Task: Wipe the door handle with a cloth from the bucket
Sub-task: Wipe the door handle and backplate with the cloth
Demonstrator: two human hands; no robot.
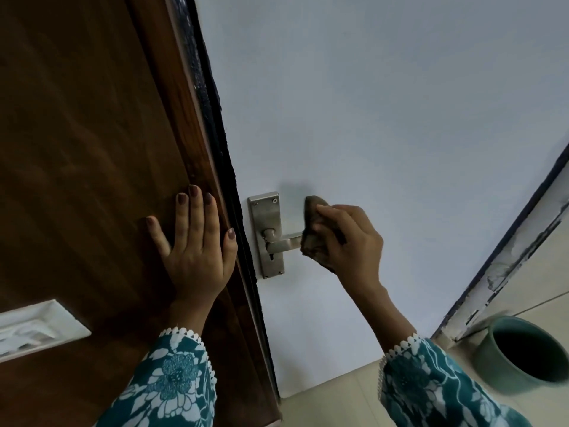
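A steel lever door handle (284, 242) on a steel backplate (267, 211) is mounted on the pale blue door (385, 118). My right hand (351, 241) grips a dark brown cloth (311, 223) wrapped over the outer end of the lever, hiding its tip. My left hand (194, 241) lies flat, fingers spread, on the brown wooden panel (86, 149) beside the door's edge. A teal bucket (523, 352) stands on the floor at the lower right; its inside looks dark.
A white switch plate (34, 329) is set into the wooden panel at the lower left. Pale floor tiles (332, 402) run under the door. A scuffed white frame with a dark strip (505, 272) rises at the right behind the bucket.
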